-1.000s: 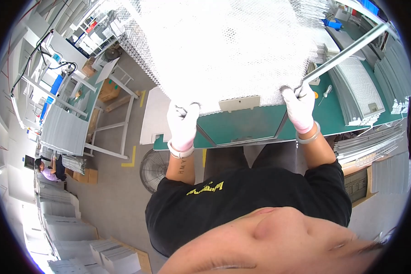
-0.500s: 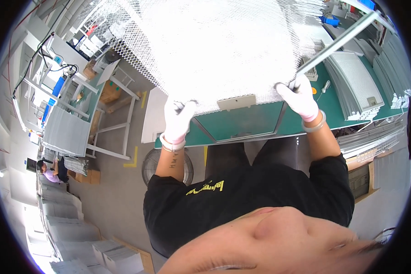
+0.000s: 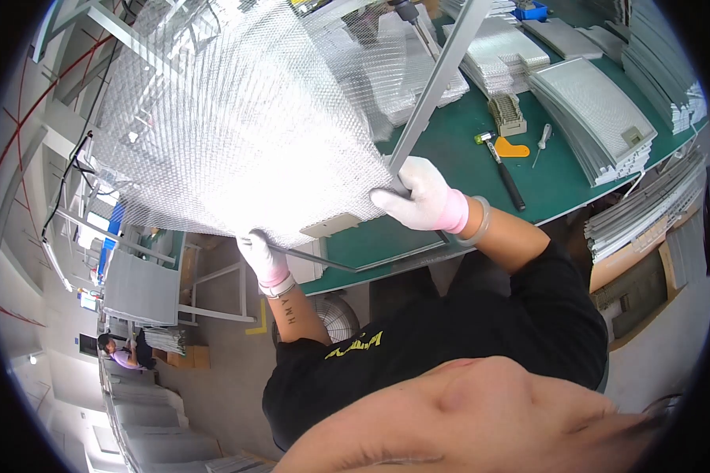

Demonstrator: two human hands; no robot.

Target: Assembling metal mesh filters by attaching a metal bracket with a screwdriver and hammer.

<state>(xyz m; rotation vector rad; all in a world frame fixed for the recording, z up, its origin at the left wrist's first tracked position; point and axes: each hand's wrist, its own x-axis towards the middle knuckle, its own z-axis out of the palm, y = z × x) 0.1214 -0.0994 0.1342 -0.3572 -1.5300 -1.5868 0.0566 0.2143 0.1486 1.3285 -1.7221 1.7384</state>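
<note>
A large sheet of silvery metal mesh [image 3: 252,134] stands tilted up before me, its lower middle washed out by glare. A small pale plate [image 3: 330,226] sits at its lower edge. My left hand [image 3: 260,257], in a white glove, is closed on the lower left corner. Also gloved, my right hand [image 3: 420,195] pinches the lower right corner, where a long grey metal bar [image 3: 442,83] runs up and away along the right side. Below the mesh, grey frame bars [image 3: 402,258] lie by the near edge of the green table [image 3: 481,225]. The gloves hide some fingertips.
On the table to my right are a hammer [image 3: 506,173], an orange scraper [image 3: 513,147], a screwdriver [image 3: 543,143] and a small slotted block [image 3: 507,114]. Stacked panels [image 3: 596,118] stand beyond them. A floor fan [image 3: 331,317] is below left; a person [image 3: 126,353] works far left.
The mesh and both hands have shifted left, and the sheet has turned, its left side lower. The hammer and other tools now show on the table at right.
</note>
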